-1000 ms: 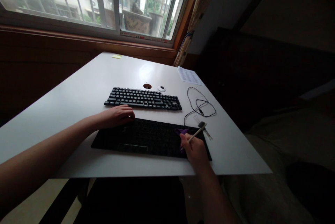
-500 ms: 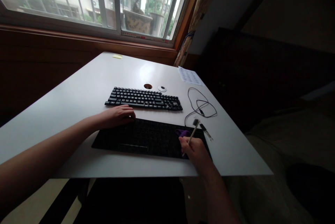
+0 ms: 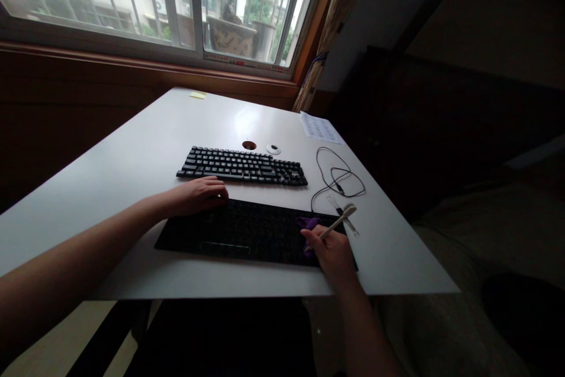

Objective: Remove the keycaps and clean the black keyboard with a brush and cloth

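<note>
A dark keyboard base (image 3: 260,230) lies flat near the front edge of the white table. My left hand (image 3: 205,193) grips its back left edge with curled fingers. Over the base's right end, my right hand (image 3: 332,250) is closed on a toothbrush (image 3: 335,227), whose pale head points up and to the right. A purple cloth (image 3: 308,223) is bunched under and beside the right fingers; whether they also grip it, I cannot tell. Just behind the base sit black keycaps (image 3: 241,165), laid out in keyboard rows.
A black cable (image 3: 324,174) coils at the right, with a small wire tool (image 3: 352,225) near the base's corner. Behind the keycaps are a round hole (image 3: 249,145) and a white ring-shaped cover (image 3: 273,149). Printed paper (image 3: 321,128) and a yellow note (image 3: 198,95) lie further back.
The toothbrush has tilted over to the right in my right hand, its head turned so the dark bristles no longer show. My left hand and the keyboard base have stayed put.
</note>
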`<act>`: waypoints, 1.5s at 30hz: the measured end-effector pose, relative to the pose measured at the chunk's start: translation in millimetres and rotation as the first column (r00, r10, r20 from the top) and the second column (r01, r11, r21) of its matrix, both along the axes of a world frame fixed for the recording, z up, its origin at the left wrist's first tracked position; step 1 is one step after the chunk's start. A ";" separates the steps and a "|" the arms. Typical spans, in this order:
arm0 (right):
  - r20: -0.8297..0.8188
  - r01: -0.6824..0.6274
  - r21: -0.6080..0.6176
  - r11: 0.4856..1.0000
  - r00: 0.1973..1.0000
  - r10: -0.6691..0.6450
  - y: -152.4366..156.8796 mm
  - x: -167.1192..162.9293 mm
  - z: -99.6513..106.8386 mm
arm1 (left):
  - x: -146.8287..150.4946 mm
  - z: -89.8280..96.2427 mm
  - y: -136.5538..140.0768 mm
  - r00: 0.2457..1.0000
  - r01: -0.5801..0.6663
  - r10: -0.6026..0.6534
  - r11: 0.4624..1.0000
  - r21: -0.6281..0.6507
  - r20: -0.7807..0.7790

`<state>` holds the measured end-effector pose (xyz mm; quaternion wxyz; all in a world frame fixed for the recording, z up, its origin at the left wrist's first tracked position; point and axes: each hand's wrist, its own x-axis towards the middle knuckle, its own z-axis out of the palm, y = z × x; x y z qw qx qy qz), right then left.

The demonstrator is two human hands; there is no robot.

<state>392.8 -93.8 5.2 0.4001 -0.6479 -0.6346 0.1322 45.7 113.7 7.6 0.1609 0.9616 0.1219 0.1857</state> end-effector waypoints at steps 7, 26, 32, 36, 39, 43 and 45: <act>0.021 -0.014 0.016 1.000 1.000 0.014 0.0 0.4 0.6 | 0.2 2.6 -2.0 1.000 -0.006 0.006 1.000 -0.029 0.007; 0.224 0.060 0.018 0.998 0.973 -0.063 -1.5 -22.8 10.4 | -0.2 0.8 -1.1 1.000 -0.016 0.016 1.000 -0.020 -0.009; 0.481 0.253 0.044 0.966 0.843 -0.243 17.9 -39.2 15.6 | 0.2 1.3 -1.4 1.000 -0.009 0.010 1.000 0.005 -0.025; 0.598 0.312 0.005 0.950 0.760 -0.253 23.8 -44.2 21.3 | 1.1 1.0 -1.4 0.999 -0.020 0.020 1.000 0.017 -0.029; 0.596 0.310 -0.020 0.951 0.767 -0.238 25.6 -43.8 23.9 | 1.7 1.8 -1.9 1.000 -0.016 0.016 1.000 0.014 -0.024; 0.566 0.291 0.041 0.956 0.782 -0.263 28.6 -42.3 20.7 | 2.5 4.4 -3.4 1.000 -0.003 0.003 1.000 0.004 -0.008; 0.560 0.283 0.088 0.955 0.779 -0.282 29.9 -42.1 17.8 | 2.6 5.2 -4.0 1.000 0.003 -0.003 1.000 0.000 0.005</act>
